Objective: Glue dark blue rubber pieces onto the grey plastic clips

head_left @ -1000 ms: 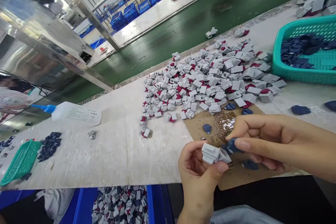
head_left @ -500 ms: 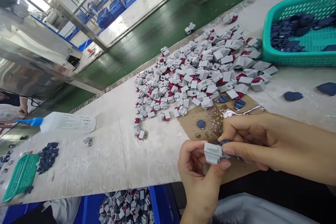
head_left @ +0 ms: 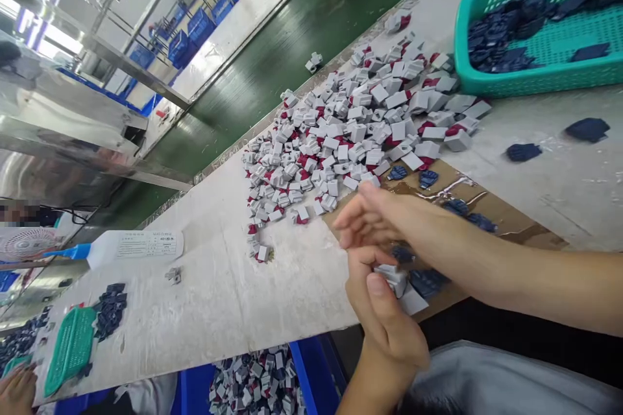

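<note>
My left hand (head_left: pixel 384 311) is at the table's near edge, its fingers closed round a grey plastic block (head_left: pixel 402 282) with a dark blue part (head_left: pixel 426 282) fitted at its side. My right hand (head_left: pixel 374 217) hovers just above and beyond it, fingers stretched out toward the left and holding nothing I can see. Both are over a brown cardboard sheet (head_left: pixel 506 211) smeared with shiny glue. Behind lies a big heap of grey and red blocks (head_left: pixel 360 130). A few loose blue parts (head_left: pixel 428 178) rest on the cardboard.
A teal basket (head_left: pixel 535 74) of blue parts stands at the far right. A white glue bottle (head_left: pixel 131 245) lies at the left, near a small teal basket (head_left: pixel 71 350) and another person's hand (head_left: pixel 17 389). A blue bin (head_left: pixel 195 389) of blocks sits below the edge.
My right hand has let go of the blue part and lifted away to the left, fingers spreading. My left hand turned the block over. The view swung left and down.
</note>
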A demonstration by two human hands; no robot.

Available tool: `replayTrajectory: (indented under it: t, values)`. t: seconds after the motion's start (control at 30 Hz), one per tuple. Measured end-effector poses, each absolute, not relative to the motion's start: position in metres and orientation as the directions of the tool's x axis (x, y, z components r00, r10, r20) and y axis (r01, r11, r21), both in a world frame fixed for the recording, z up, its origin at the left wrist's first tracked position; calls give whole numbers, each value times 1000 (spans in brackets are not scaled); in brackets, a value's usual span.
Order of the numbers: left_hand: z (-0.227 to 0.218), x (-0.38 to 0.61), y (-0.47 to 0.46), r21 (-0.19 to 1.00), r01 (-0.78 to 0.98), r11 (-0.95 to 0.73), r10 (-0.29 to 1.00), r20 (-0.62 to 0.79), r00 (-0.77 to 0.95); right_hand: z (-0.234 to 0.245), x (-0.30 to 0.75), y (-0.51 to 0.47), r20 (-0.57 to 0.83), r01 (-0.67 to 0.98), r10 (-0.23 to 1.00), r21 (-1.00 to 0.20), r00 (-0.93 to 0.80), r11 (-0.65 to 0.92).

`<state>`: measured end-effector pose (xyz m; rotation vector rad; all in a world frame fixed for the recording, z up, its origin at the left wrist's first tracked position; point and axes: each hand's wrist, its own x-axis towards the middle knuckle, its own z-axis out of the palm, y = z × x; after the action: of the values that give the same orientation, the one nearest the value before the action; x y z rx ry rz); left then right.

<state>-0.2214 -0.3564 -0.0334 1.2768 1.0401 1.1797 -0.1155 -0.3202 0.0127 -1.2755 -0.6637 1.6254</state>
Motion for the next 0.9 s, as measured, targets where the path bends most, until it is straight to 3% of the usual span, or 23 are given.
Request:
replayTrajectory:
  t: [0.2,0.3,0.47,0.73,0.83,0.9]
  values:
    - [-29,-220,-361,970,-15,-244,955,243,172,11,-128,-328,-476,-389,824,-727,-308,-566]
    - [-29,-216,-368,956,-30,-292,948,294,126,10,-127,-333,-489,-384,810,-715,-323,-584]
    - [-31,-208,-382,959,-104,-263,959,272,83,8,-129,-346,-483,-486,846,-697,-224,-527]
    - [-37,-213,-389,962,-127,-240,955,258,147,3,-133,-359,-548,-477,828,-700,-118,-532]
    - [-39,-216,-384,972,-137,-189,965,209,155,5,-131,-357,-591,-500,790,-641,-162,-582]
    - [-37,-218,-382,992,-95,-86,983,100,154,7,-128,-355,-601,-542,756,-558,-258,-629]
